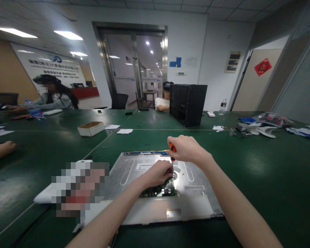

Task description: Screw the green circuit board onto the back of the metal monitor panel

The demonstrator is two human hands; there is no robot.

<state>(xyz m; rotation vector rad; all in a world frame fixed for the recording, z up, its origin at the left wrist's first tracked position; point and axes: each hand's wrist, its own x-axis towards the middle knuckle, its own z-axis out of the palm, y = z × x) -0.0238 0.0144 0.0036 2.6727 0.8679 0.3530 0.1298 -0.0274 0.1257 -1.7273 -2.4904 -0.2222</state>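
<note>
A flat silver metal panel (149, 210), like the back of a display screen, lies on the table in front of me. My right hand (187, 148) grips a screwdriver (173, 147) with an orange and black handle, its shaft pointing down at the panel. My left hand (158, 173) rests low over the panel's middle, fingers bent and closed beside the shaft; whatever they pinch is hidden. Under that hand a green circuit board (166, 190) shows in part. Along the panel's far edge runs a blue circuit strip (144, 153).
Left of the panel is a white object (45, 194), partly pixelated. Farther off stand an open cardboard box (91, 130) and a black computer case (192, 105). Loose parts and plastic bags (273, 120) lie at right. Two people sit across the table; another person's hand (1, 150) is at left.
</note>
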